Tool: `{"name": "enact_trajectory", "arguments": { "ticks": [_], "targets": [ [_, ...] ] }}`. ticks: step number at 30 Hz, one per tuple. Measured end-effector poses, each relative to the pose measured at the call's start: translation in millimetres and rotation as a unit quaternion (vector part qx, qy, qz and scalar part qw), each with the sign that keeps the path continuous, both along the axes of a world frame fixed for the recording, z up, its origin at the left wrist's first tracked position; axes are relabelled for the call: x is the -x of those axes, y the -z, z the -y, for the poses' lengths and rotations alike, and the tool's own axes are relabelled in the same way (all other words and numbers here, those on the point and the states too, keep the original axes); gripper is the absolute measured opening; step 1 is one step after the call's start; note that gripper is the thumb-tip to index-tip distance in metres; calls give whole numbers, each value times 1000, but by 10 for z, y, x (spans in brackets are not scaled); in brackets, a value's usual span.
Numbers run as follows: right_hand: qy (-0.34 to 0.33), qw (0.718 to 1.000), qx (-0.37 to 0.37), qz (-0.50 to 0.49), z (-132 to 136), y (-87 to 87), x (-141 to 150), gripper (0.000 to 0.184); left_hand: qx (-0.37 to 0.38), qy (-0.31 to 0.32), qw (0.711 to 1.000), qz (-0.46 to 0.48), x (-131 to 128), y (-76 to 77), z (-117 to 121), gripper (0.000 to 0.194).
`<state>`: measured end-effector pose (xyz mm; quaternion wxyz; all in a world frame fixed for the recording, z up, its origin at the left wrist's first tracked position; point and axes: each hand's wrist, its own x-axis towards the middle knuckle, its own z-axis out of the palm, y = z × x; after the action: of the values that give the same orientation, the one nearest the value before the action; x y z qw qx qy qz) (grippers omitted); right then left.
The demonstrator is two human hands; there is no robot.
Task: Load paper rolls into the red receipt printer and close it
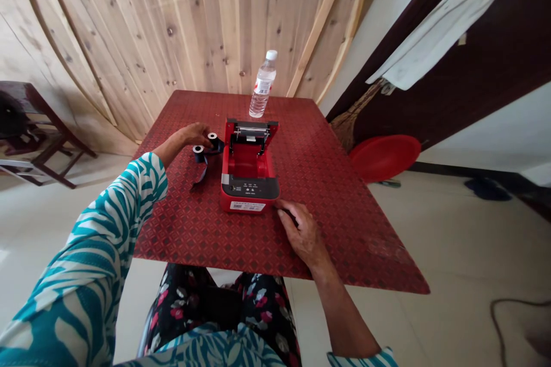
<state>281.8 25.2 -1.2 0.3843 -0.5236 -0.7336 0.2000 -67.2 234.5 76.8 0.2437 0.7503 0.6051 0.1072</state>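
A red and black label printer point(249, 186) stands on the table with its lid raised, showing a red, hollow inside. To its left are two small dark ribbon rolls with white cores, the near ribbon roll point(198, 155) and the far ribbon roll point(213, 142). A loose strip of dark ribbon point(200, 176) trails from them. My left hand point(197, 134) has its fingers closed at the far roll. Resting on the table, my right hand point(303, 232) has its thumb and fingers apart, with fingertips at the printer's front right corner.
A clear water bottle point(262, 86) stands behind the printer on the red patterned table point(344, 223). Wooden boards point(206, 23) rise behind the table. On the right are a red basin point(385, 157), a broom point(355, 109) and a hanging white cloth point(434, 31). A wooden chair point(47, 132) stands left.
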Motion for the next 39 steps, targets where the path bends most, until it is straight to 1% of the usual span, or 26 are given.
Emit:
{"name": "enact_trajectory", "arguments": {
  "ticks": [3,6,8,10,12,13,15,17,18,20,23,25,26,28,30,32,33,34,35,37,39],
  "targets": [
    [2,1000,3,-1,2,8,4,27,6,10,1000,-10,-19,-50,15,19],
    [-1,1000,2,2,0,8,5,27,40,18,999,9,-33,-118,73,18],
    [2,1000,1,4,-1,6,6,27,55,9,997,51,3,-158,146,27],
    [3,1000,-1,2,-3,8,9,27,55,-23,990,125,98,-172,252,38],
    [0,1000,-3,-3,-8,14,15,27,56,-47,977,201,234,-149,385,45],
    [-1,1000,-4,-5,-12,17,18,27,60,-42,972,223,301,-126,456,47],
    [1,1000,-9,-5,-21,25,24,27,72,-6,972,222,395,-64,595,47],
    [3,1000,-15,-4,-31,32,27,27,74,18,976,205,404,3,714,45],
    [3,1000,-17,-4,-35,34,28,27,67,14,977,202,379,34,762,43],
    [1,1000,-19,-5,-41,37,30,26,40,-15,977,211,299,85,837,36],
    [1,1000,-22,-3,-45,40,36,25,-1,-65,969,237,225,102,940,32],
    [3,1000,-24,0,-48,39,46,25,-22,-81,962,260,248,45,1041,36],
    [4,1000,-25,1,-50,38,52,24,-36,-84,957,277,273,-12,1108,39],
    [6,1000,-25,1,-54,31,65,24,-77,-79,943,313,301,-184,1270,42],
    [4,1000,-24,-1,-55,19,77,24,-121,-55,936,326,239,-415,1443,42],
    [0,1000,-22,-1,-52,5,85,24,-162,-15,938,305,49,-648,1575,42],
    [-4,1000,-21,0,-49,-1,87,24,-165,12,946,278,-87,-745,1611,43],
    [-6,1000,-19,1,-46,-7,90,24,-165,41,956,239,-241,-820,1623,44],
    [-8,1000,-19,3,-41,-12,92,24,-150,77,969,183,-401,-871,1613,44],
    [-12,1000,-17,6,-30,-22,97,24,-151,127,979,50,-705,-901,1541,40],
    [-17,1000,-12,11,-17,-34,104,24,-161,132,974,-88,-943,-859,1435,40]
  ]
}}
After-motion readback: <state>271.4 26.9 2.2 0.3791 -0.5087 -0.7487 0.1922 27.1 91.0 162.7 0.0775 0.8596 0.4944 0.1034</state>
